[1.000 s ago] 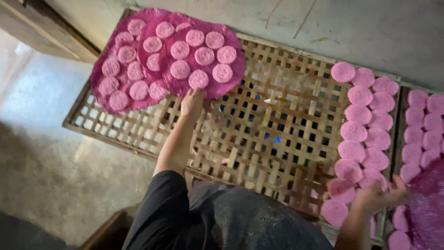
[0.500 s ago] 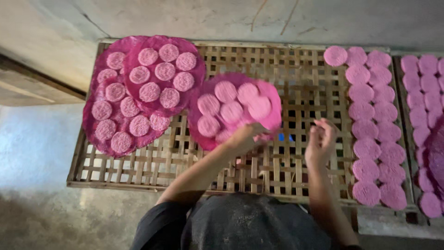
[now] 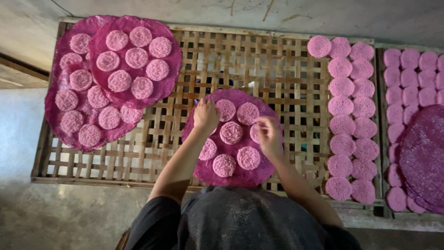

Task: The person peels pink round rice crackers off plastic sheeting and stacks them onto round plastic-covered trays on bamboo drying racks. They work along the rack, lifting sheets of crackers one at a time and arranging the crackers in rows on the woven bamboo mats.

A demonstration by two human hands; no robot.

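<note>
A round magenta sheet (image 3: pixel 240 173) lies on the woven bamboo rack (image 3: pixel 259 65) right in front of me, with several small pink discs on it. My left hand (image 3: pixel 205 115) rests on the sheet's upper left edge, fingers spread. My right hand (image 3: pixel 268 132) is curled over a pink disc (image 3: pixel 255 133) at the sheet's right side. Whether it grips the disc is unclear. One disc (image 3: pixel 231 132) sits in the sheet's middle, between my hands.
Two overlapping magenta sheets (image 3: pixel 111 60) with several discs lie at the rack's upper left. Rows of loose pink discs (image 3: pixel 349 125) fill the rack's right end. A second rack (image 3: pixel 407 78) to the right holds more discs and a stack of bare sheets (image 3: pixel 423 157).
The disc-laden sheet has come down onto the rack in front of me. My left hand now rests on its edge and my right hand has moved onto a disc.
</note>
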